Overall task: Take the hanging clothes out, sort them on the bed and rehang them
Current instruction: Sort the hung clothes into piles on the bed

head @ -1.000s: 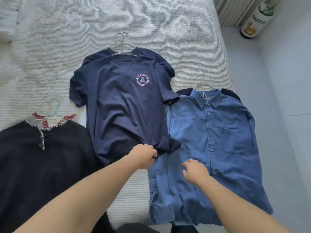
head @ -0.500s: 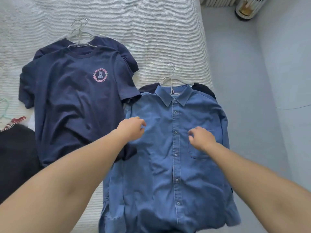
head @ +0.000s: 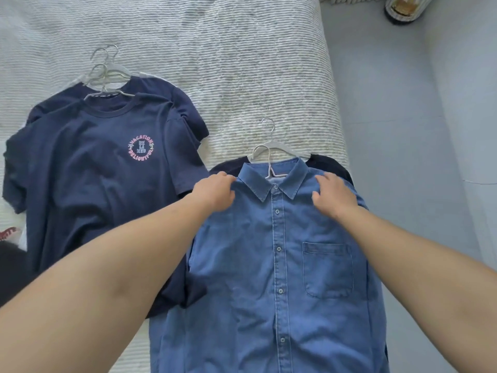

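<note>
A blue denim shirt (head: pixel 269 265) lies buttoned on the white bed (head: pixel 242 63), on a white hanger (head: pixel 269 157). A dark garment (head: pixel 330 165) peeks out beneath its shoulders. My left hand (head: pixel 215 193) grips the shirt's left shoulder beside the collar. On the other shoulder my right hand (head: pixel 333 196) has its fingers curled into the fabric. To the left lies a navy T-shirt with a pink round logo (head: pixel 94 184), stacked on a second navy T-shirt (head: pixel 166 92); both are on white hangers (head: pixel 107 68).
A black garment with red trim (head: pixel 10 262) shows at the left edge. The bed's right edge runs just beside the denim shirt, with grey floor (head: pixel 390 130) beyond. A cylindrical labelled object (head: pixel 403 9) stands on the floor at the top right.
Both hands moved up from the shirts' lower parts to the denim shirt's shoulders and took hold there. The view shifted right, so the black garment is nearly out of frame.
</note>
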